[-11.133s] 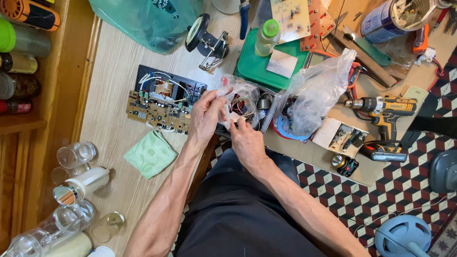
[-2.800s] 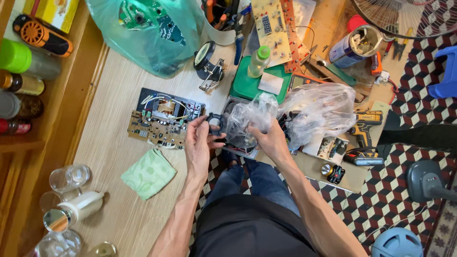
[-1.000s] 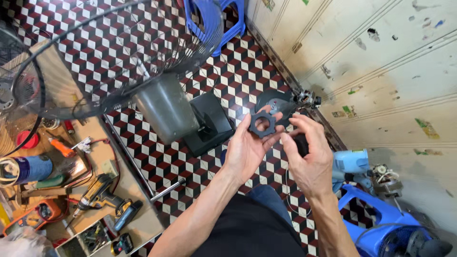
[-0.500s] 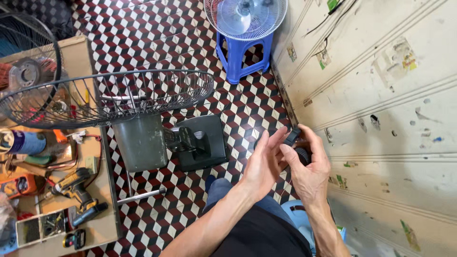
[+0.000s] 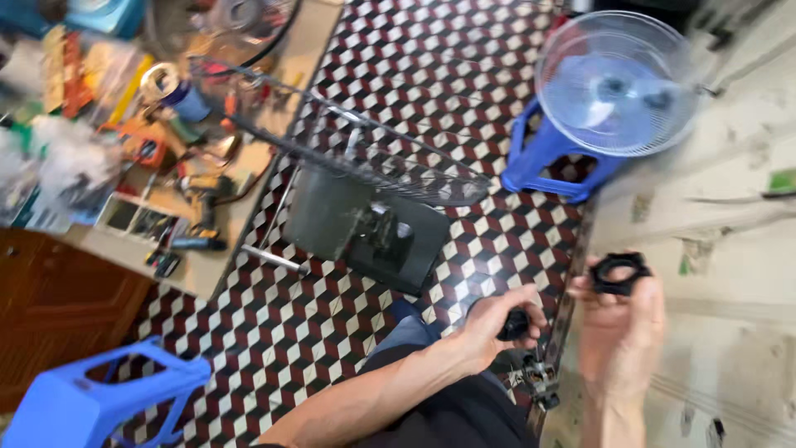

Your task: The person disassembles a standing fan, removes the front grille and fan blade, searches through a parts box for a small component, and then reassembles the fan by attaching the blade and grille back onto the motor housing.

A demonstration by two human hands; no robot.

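Head view: right hand (image 5: 618,328) pinches a black ring (image 5: 618,273); left hand (image 5: 489,328) wraps a black knob (image 5: 516,323), both above the tiled floor (image 5: 332,332).

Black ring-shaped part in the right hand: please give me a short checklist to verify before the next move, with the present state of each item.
1. Right hand has a grip on the black ring-shaped part: ok, fingers wrap its lower edge.
2. Left hand grip on the small black piece: ok, fingers are closed around it.
3. The two parts are apart: ok, a gap shows between the hands.
4. Sharp view of the ring's details: not ok, the right hand is motion-blurred.
5. Fan base on the tiled floor is away from both hands: ok.
6. Metal bracket below the hands is secured: cannot tell.
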